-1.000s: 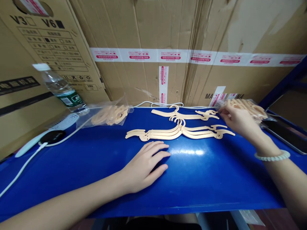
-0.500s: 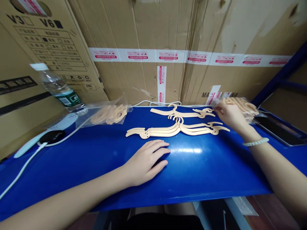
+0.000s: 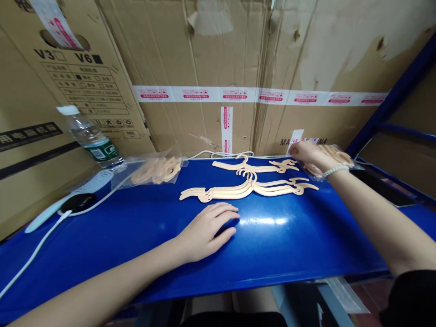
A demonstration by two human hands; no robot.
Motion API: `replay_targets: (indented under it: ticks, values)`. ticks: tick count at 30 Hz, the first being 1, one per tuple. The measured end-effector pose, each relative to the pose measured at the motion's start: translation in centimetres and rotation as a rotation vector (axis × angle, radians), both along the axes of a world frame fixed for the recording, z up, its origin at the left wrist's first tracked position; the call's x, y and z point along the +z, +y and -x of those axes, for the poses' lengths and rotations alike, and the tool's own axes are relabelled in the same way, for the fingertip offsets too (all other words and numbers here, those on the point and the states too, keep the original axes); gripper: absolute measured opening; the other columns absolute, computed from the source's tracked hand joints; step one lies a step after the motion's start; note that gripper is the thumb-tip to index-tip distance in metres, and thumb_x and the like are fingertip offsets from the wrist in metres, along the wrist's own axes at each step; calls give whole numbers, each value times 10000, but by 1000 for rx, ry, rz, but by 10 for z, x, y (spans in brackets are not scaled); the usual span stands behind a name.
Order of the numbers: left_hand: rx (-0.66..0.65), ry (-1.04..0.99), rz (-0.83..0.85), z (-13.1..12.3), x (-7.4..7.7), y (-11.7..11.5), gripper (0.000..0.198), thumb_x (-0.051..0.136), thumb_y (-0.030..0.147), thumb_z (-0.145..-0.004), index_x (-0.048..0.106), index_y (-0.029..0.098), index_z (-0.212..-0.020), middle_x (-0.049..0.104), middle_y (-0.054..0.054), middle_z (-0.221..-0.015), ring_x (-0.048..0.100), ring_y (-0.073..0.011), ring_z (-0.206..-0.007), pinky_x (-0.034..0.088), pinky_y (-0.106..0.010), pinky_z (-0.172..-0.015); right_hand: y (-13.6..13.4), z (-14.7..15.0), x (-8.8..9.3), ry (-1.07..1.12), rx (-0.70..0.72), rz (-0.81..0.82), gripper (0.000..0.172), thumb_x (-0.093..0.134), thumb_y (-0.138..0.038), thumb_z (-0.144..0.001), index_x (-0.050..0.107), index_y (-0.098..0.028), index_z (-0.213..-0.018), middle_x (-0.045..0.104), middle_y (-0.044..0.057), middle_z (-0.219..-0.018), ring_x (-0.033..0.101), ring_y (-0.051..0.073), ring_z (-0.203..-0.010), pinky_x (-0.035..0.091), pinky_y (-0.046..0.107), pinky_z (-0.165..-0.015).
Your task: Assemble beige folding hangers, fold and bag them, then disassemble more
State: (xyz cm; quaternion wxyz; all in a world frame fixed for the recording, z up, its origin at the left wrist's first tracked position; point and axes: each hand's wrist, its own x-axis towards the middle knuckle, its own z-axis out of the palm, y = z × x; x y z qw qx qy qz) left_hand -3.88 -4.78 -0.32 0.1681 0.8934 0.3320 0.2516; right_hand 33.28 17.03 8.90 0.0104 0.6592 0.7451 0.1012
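Backed at twelve o'clock by tall cardboard point(image 3: 190, 122) banded with printed tape point(image 3: 207, 94); flanked at ten by a lettered carton point(image 3: 85, 86), at two by a blue frame bar point(image 3: 395, 86). Glossy blue across the counter point(image 3: 272, 261), with glare near the middle. At ten, in front of the carton, a water bottle point(image 3: 93, 138); toward nine, a pale brush point(image 3: 95, 180) and a black puck point(image 3: 79, 203) with a white cable point(image 3: 41, 252); between ten and eleven, a clear bag point(image 3: 158, 170) of beige pieces. Between two and three, a dark flat slab point(image 3: 378, 186).

At twelve, a row of overlapping beige hangers point(image 3: 235, 194), hooks away; just beyond, another hanger point(image 3: 257, 169).

Stretched in from eight, left hand point(image 3: 204, 231) palm down, fingers loosely spread toward two, just short of the hangers; grip slack, holding nothing. Reaching in from four, pale bracelet point(image 3: 335, 170) at the wrist, right hand point(image 3: 311, 154) over the near side of a second bag point(image 3: 335, 156) at two, fingers bent toward ten; fingertips poorly seen, so impossible to say whether gripping anything.
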Motion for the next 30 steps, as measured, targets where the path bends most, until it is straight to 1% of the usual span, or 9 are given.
replay_targets:
  ticks: [2, 7, 13, 17, 22, 25, 26, 28, 30]
  values:
    - [-11, -16, 8, -1, 0, 1, 280, 516, 278, -1008, 612, 207, -1261, 627, -98, -1345, 557, -264, -1284, 446, -468, -1109, 6, 1, -5, -25, 0, 49, 292, 594, -64, -854, 742, -113, -1101, 754, 152, -1095, 698, 256, -1005, 520, 306, -841]
    - [-28, -33, 8, -2, 1, 3, 282, 514, 259, -1005, 607, 211, -1267, 625, -98, -1345, 557, -256, -1282, 451, -451, -1105, 11, 5, -21, -88, -3, 102, 265, 658, -291, -931, 698, -138, -1145, 724, 126, -1129, 680, 243, -1036, 528, 423, -913]
    - [-28, -43, -2, -3, 0, 2, 279, 517, 254, -1000, 609, 210, -1260, 629, -104, -1341, 565, -255, -1270, 451, -454, -1104, 18, 6, -31, -57, 0, 62, 245, 609, -150, -871, 761, -94, -1053, 745, 229, -1050, 706, 326, -994, 513, 392, -842]
    - [-37, -77, -6, -3, 1, 2, 284, 524, 242, -992, 614, 210, -1259, 636, -111, -1328, 577, -255, -1252, 470, -440, -1085, 18, 5, -27, 39, 19, 7, 201, 615, -138, -824, 770, -81, -939, 754, 222, -972, 712, 324, -957, 520, 360, -805]
    - [-30, -166, 28, -4, 5, 2, 293, 537, 228, -980, 621, 204, -1260, 649, -109, -1299, 594, -246, -1228, 480, -428, -1078, -1, 12, -10, 216, 100, -93, 213, 571, -207, -891, 744, -118, -978, 761, 167, -991, 705, 259, -951, 526, 328, -805]
    - [22, -256, 104, -5, 5, 3, 283, 562, 236, -967, 635, 212, -1239, 666, -103, -1271, 615, -250, -1197, 488, -435, -1066, -29, 28, -5, 434, 201, -96, 202, 610, -287, -899, 716, -146, -997, 767, 124, -966, 714, 211, -880, 552, 302, -764]
    - [49, -296, 150, -5, 5, 4, 281, 574, 238, -958, 641, 214, -1230, 673, -102, -1258, 629, -251, -1172, 501, -433, -1048, -41, 37, -5, 631, 247, -67, 189, 668, -293, -861, 707, -145, -972, 767, 120, -926, 717, 207, -838, 560, 300, -734]
    - [97, -400, 272, -7, 3, 7, 286, 593, 247, -942, 642, 209, -1222, 682, -110, -1229, 659, -247, -1107, 538, -422, -989, -69, 59, -10, 1015, 335, 87, 272, 772, -321, -779, 688, -164, -985, 766, 87, -882, 707, 182, -751, 549, 273, -637]
    - [127, -527, 415, -9, 1, 10, 321, 619, 266, -927, 623, 198, -1240, 670, -125, -1232, 685, -237, -1044, 572, -399, -920, -97, 85, -17, 1274, 349, 299, 354, 827, -369, -736, 678, -165, -984, 762, 64, -824, 682, 145, -674, 503, 226, -544]
